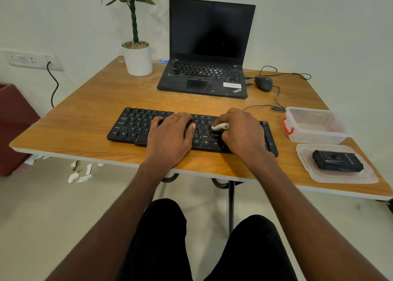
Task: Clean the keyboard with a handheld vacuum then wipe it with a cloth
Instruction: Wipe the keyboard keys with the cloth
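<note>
The black keyboard (136, 127) lies on the wooden table (85, 110) directly in front of the person, its long axis running left to right. The left hand (172, 136) rests flat on the middle keys, fingers spread, steadying it. The right hand (240, 132), nearer the uncleaned right end, pinches a small bunched pale cloth (220, 126) against the keys; wiping likely proceeds along the long axis. To the right stand a clear tub (314, 123), apparently empty, and its lid (340, 174) bearing a black device (338, 160), possibly the vacuum.
</note>
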Demonstrator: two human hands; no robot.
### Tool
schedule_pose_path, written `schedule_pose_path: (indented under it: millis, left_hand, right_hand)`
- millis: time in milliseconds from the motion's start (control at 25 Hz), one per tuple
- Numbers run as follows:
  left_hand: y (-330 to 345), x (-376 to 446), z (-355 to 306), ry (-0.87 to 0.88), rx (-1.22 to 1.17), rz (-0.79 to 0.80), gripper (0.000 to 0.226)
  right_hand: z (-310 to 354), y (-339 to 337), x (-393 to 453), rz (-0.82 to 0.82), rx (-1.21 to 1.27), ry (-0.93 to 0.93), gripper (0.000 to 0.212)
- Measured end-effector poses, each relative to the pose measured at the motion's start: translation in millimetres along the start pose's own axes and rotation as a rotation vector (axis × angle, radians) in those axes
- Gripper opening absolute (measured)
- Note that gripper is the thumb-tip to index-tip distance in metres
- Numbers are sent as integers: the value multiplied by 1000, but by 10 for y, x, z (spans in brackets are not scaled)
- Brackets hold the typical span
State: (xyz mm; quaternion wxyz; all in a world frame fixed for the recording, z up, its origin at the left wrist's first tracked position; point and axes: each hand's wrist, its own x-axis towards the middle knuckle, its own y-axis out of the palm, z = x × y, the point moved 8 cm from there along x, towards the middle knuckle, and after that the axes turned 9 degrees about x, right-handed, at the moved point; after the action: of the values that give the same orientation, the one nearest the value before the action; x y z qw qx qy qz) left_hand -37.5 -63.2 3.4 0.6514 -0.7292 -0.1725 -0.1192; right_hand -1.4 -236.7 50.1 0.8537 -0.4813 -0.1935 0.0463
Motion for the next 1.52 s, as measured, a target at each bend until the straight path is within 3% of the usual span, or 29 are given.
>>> schedule_pose_path:
  millis: [120, 200, 320, 400, 520, 760, 880, 960, 1040, 1120, 1280, 1400, 1520]
  left_hand:
    - [-5, -10, -8, -3, 2, 4, 42]
    - [-7, -15, -15, -7, 2, 12, 42]
    - [-16, -18, -26, 4, 0, 13, 42]
    - [-14, -20, -28, 10, -4, 12, 43]
    - [-40, -2, -170, 7, -26, -9, 46]
    - [63, 3, -464, 59, 6, 1, 45]
    - [93, -1, -440, 53, 36, 6, 46]
    - [90, -1, -451, 56, 34, 9, 47]
    - [82, -3, -452, 56, 31, 0, 47]
    - [78, 0, -440, 54, 24, 5, 46]
    - [76, 1, -462, 60, 29, 9, 46]
    - [72, 1, -445, 54, 22, 4, 45]
    - [61, 1, -455, 58, 15, 3, 44]
  right_hand:
    - [32, 26, -102, 61, 36, -83, 36]
    - [-85, -46, -122, 70, 67, -27, 35]
    - [-435, -268, -183, -72, 101, 148, 35]
    - [-611, -346, -287, -193, 248, 233, 37]
    - [-694, -334, -375, -271, 391, 256, 33]
    - [-286, -116, -186, -65, 173, 47, 37]
    - [-459, -229, -129, -121, 80, 169, 34]
    - [-389, -260, -102, -166, 47, 150, 33]
    - [-230, -133, -96, -73, 44, 46, 36]
    - [-254, -104, -129, -8, 17, 56, 35]
    - [-457, -321, -184, -147, -25, 216, 30]
    - [-242, -140, -234, -25, 27, 54, 35]
    - [-469, -241, -262, -9, 59, 114, 37]
